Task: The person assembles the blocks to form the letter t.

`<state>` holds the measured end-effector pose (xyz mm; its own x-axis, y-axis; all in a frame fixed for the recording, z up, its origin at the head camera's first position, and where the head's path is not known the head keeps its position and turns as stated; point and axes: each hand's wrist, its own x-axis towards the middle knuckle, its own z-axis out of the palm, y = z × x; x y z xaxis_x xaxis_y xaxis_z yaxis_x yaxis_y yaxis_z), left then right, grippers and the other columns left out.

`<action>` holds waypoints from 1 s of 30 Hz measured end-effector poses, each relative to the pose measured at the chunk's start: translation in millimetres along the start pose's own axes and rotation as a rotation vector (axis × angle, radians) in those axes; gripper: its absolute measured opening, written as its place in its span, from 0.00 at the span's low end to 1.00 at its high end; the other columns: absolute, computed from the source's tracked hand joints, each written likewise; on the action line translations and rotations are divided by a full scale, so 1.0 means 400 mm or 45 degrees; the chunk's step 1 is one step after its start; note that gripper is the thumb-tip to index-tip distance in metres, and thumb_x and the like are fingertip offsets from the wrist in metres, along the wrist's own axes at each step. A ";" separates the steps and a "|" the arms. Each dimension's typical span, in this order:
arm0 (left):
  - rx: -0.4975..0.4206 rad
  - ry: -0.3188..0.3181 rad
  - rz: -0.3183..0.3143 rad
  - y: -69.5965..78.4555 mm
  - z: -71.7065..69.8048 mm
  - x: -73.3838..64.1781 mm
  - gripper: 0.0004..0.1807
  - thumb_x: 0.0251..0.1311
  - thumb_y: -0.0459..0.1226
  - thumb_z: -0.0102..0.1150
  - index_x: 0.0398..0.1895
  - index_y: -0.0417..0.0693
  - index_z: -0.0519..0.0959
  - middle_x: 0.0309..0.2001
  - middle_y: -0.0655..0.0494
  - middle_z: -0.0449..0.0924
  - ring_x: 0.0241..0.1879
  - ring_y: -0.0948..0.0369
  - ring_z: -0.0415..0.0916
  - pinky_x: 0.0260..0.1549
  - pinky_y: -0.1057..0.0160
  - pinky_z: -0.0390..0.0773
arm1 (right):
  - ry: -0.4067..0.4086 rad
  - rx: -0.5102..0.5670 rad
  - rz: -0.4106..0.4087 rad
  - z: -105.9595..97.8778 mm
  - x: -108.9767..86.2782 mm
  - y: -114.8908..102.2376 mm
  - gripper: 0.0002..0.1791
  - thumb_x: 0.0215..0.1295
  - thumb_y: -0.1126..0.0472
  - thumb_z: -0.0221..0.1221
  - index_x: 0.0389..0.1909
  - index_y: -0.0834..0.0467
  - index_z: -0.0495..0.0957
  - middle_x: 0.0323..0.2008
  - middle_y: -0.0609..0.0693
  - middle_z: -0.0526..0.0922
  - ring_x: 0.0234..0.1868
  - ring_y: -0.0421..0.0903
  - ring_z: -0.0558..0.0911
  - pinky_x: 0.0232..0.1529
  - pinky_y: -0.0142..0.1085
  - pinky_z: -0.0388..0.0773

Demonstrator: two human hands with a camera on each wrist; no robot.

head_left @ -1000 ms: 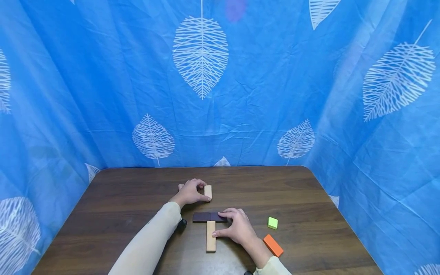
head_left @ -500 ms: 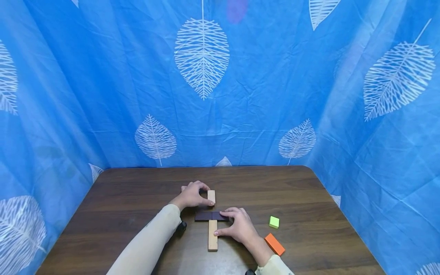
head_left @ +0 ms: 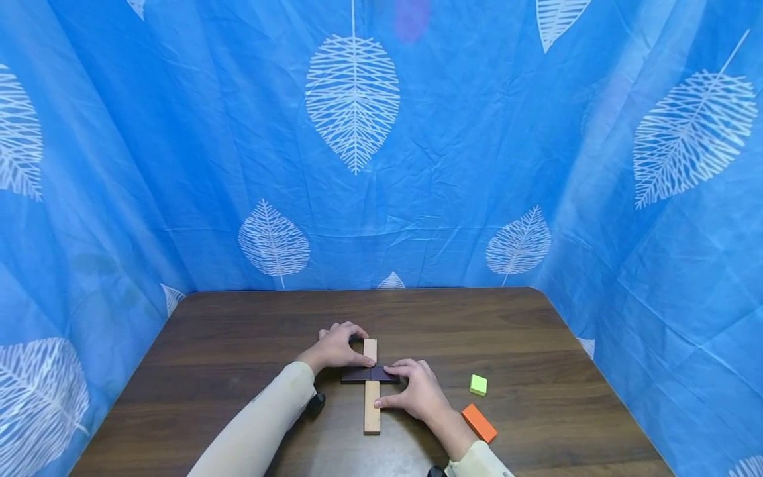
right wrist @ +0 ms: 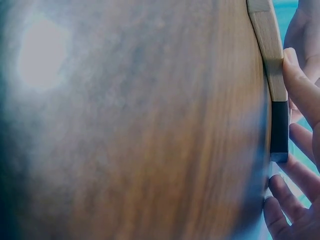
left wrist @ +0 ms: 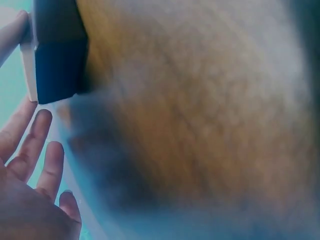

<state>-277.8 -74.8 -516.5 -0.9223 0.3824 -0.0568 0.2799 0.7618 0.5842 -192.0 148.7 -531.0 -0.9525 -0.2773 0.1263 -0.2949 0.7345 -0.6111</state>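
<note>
Between the thumb and fingers of my left hand [head_left: 336, 348] is a short pale wooden block [head_left: 370, 349], its near end against or very close to the dark blocks. Two dark purple-brown blocks lie end to end crosswise: a left one [head_left: 356, 375] and a right one [head_left: 381, 375]. Below their joint, a longer pale wooden block [head_left: 372, 411] points toward me. My right hand [head_left: 417, 391] rests its thumb on the long block's right side and its index finger on the right dark block. In the right wrist view, that thumb touches the pale wood [right wrist: 272, 45] and the other fingers are spread.
Right of my right hand lie a small lime-green block [head_left: 478, 385] and an orange block [head_left: 479, 423] near the wrist. Everything is on a brown wood-grain table [head_left: 238, 331]. A blue curtain [head_left: 441, 165] with white leaf prints hangs behind and beside it.
My left hand has drawn the short pale block toward me, narrowing the gap to the dark blocks. The right hand keeps its place on the blocks; the view shifts slightly.
</note>
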 end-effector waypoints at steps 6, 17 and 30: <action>-0.011 -0.011 -0.007 0.000 0.004 -0.004 0.30 0.45 0.57 0.78 0.49 0.54 0.82 0.53 0.56 0.78 0.55 0.52 0.68 0.54 0.39 0.59 | -0.002 -0.007 -0.002 0.002 0.002 0.004 0.42 0.36 0.34 0.78 0.53 0.54 0.87 0.52 0.49 0.83 0.54 0.53 0.75 0.54 0.52 0.72; -0.017 -0.011 -0.014 -0.002 0.007 -0.012 0.29 0.48 0.57 0.77 0.50 0.54 0.83 0.57 0.53 0.77 0.58 0.49 0.67 0.58 0.33 0.56 | -0.004 -0.016 0.015 0.001 0.002 0.001 0.42 0.36 0.33 0.78 0.53 0.54 0.87 0.52 0.49 0.83 0.53 0.53 0.75 0.54 0.52 0.72; -0.018 -0.015 0.052 -0.004 0.018 -0.021 0.35 0.47 0.58 0.77 0.55 0.50 0.80 0.56 0.53 0.77 0.56 0.51 0.68 0.56 0.37 0.58 | -0.005 -0.018 0.034 0.000 0.000 0.001 0.43 0.36 0.32 0.77 0.53 0.53 0.86 0.53 0.49 0.82 0.55 0.53 0.74 0.55 0.51 0.72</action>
<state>-268.8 -75.3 -522.7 -0.9071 0.4189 -0.0422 0.3131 0.7381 0.5977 -192.2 148.9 -531.3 -0.9597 -0.2598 0.1070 -0.2704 0.7504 -0.6031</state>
